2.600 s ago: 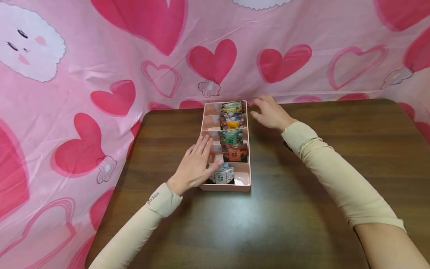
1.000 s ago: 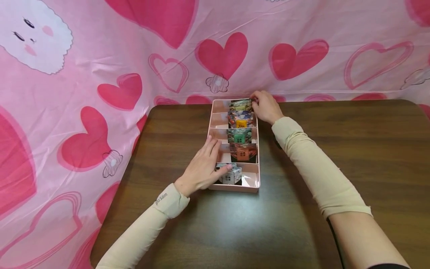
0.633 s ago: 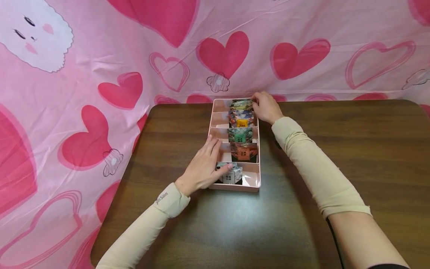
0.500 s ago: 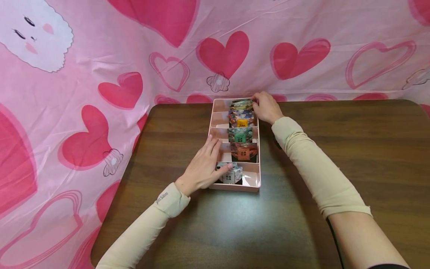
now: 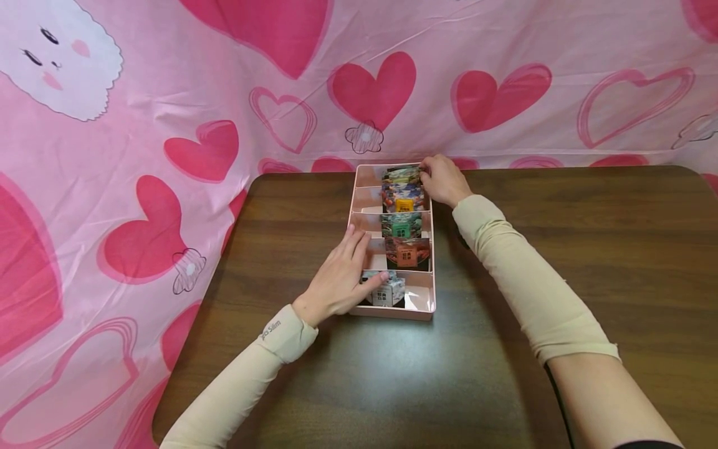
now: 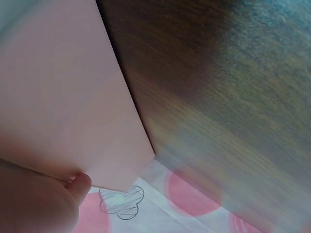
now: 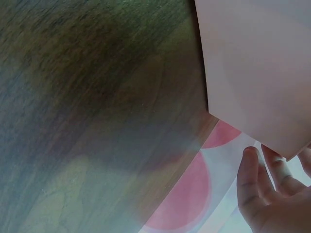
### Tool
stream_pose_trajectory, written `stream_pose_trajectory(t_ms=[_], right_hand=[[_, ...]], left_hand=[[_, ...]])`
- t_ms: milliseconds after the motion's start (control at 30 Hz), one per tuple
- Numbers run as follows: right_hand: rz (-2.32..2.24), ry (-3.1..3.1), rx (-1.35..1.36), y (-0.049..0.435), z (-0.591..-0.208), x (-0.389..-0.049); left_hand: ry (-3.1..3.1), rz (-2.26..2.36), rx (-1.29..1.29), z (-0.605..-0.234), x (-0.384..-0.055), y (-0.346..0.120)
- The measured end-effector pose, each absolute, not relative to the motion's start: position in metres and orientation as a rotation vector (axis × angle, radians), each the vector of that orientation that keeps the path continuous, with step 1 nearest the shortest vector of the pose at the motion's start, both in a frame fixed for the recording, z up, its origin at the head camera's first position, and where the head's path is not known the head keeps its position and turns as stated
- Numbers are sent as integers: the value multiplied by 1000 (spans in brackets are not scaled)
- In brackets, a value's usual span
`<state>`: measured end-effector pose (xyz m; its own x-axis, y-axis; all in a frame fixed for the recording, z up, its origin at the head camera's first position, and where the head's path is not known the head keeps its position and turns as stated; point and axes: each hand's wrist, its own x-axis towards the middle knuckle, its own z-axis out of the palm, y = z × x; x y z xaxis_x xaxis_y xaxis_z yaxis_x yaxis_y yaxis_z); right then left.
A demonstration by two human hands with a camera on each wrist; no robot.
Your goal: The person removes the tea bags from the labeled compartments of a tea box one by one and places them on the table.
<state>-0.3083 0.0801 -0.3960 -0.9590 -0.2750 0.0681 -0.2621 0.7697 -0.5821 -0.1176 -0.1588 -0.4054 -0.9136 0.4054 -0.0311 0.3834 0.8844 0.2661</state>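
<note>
A long pink storage box (image 5: 392,314) with several compartments stands on the table. Small printed tea sachets stand in it: a white one (image 5: 387,294) in front, then a red one (image 5: 407,254), a green one (image 5: 401,226), an orange-labelled one (image 5: 402,199) and a yellow-green one (image 5: 401,175) at the back. My left hand (image 5: 336,277) rests along the left rim, fingers straight, thumb over the white sachet. At the far right corner, my right hand (image 5: 445,181) grips the wall with bent fingers; its fingers (image 7: 249,177) show at that corner in the right wrist view.
The brown wooden table (image 5: 359,386) reaches out on both sides of the box. A pink cloth (image 5: 432,37) printed with hearts hangs right behind the table's far edge and along its left side.
My right hand has come in from the right onto the box's far right corner. My left hand stays on the left rim. The head view has shifted slightly; over the last second little moves.
</note>
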Motion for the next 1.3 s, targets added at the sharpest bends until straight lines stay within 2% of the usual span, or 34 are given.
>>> stream_pose_trajectory(t_ms=[800,1300], right_hand=[[-977,3002,-425,76,-400,-308],[-1167,3052,-360,80,-390,-305]], left_hand=[[2941,402,631,-404,-119,-160],[2936,396,624,-404,-120,-159]])
